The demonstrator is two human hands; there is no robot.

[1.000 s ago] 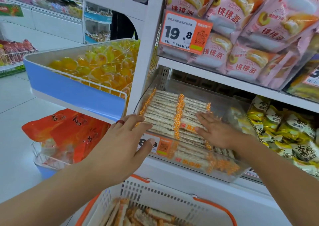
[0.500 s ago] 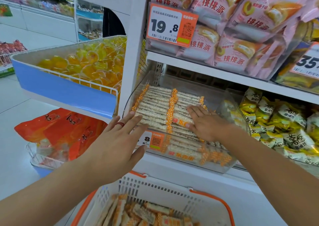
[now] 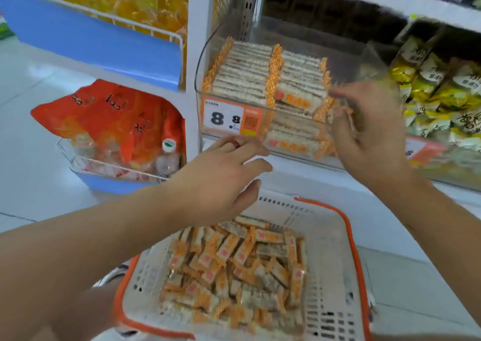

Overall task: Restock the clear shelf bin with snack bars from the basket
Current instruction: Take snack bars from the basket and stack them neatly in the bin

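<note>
The clear shelf bin (image 3: 208, 62) holds neat rows of white snack bars with orange ends (image 3: 250, 72). A price tag reading 8.8 (image 3: 231, 118) sits on its front wall. Below it, a white basket with an orange rim (image 3: 335, 262) contains a loose pile of the same bars (image 3: 234, 265). My left hand (image 3: 221, 182), with a red ring, hovers over the basket's far edge, fingers relaxed and empty. My right hand (image 3: 369, 132) is in front of the bin's right front corner, fingers loosely spread; it is blurred and seems to hold nothing.
A blue tray of yellow jelly cups (image 3: 104, 36) sits at the upper left. Orange bags and a bottle fill a wire bin (image 3: 112, 143) low on the left. Yellow snack packets (image 3: 440, 88) fill the bin to the right. White floor lies to the left.
The view has tilted down onto the basket. My right hand came out of the bin to its front corner. My left hand dropped from the bin's front toward the basket.
</note>
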